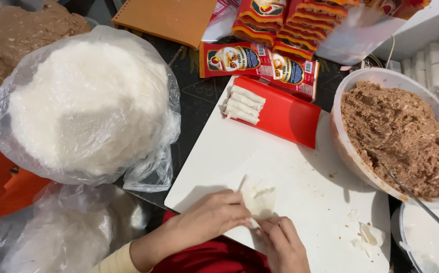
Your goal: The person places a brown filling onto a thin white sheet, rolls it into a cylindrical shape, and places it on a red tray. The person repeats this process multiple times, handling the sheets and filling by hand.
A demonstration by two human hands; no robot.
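Pinched between both hands at the near edge of the white rectangular cutting board (300,172): a thin, pale, half-folded pastry wrapper (258,196). Left hand (210,216) curled nearly shut, fingertips pressed on the wrapper's near left corner. Right hand (282,243) likewise closed down, fingers tucked against the near edge of the same sheet. Looked soft, limp and very light, probably easy to tear and a little tacky; best held by the edges and corners with light fingertip pressure. Farther on the board, a red plastic tray (285,116) with a row of finished white rolls (244,104). To the right, a large pale bowl (342,146) of brown minced filling (401,136) with a metal spoon (411,194) stuck in. To the left, a clear plastic bag of stacked white wrappers (85,103).
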